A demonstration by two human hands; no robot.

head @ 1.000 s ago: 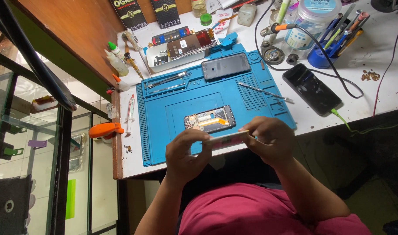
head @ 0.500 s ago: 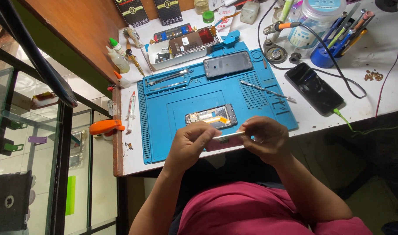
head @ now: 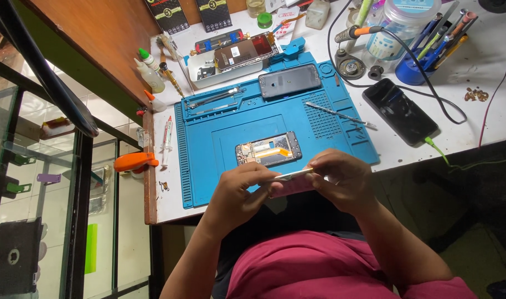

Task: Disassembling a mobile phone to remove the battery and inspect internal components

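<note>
My left hand (head: 241, 191) and my right hand (head: 341, 180) both grip a thin flat phone part (head: 293, 176), pale on its edge and pinkish underneath, held edge-on over the near edge of the blue work mat (head: 208, 138). Just beyond my hands an opened phone frame (head: 268, 149) lies on the mat, showing its insides and an orange flex cable. A dark phone back (head: 290, 81) rests at the mat's far side. Metal tweezers (head: 339, 115) lie on the mat to the right.
A black phone (head: 399, 111) on a green cable lies right of the mat. A soldering iron stand (head: 352, 65), a blue pen cup (head: 416, 69), a parts tray (head: 231, 58) and glue bottles (head: 150, 72) crowd the far side. An orange tool (head: 134, 161) sits at the table's left edge.
My hands have stayed together on the thin part at the mat's near edge, shifting only slightly. The things on the table have not moved.
</note>
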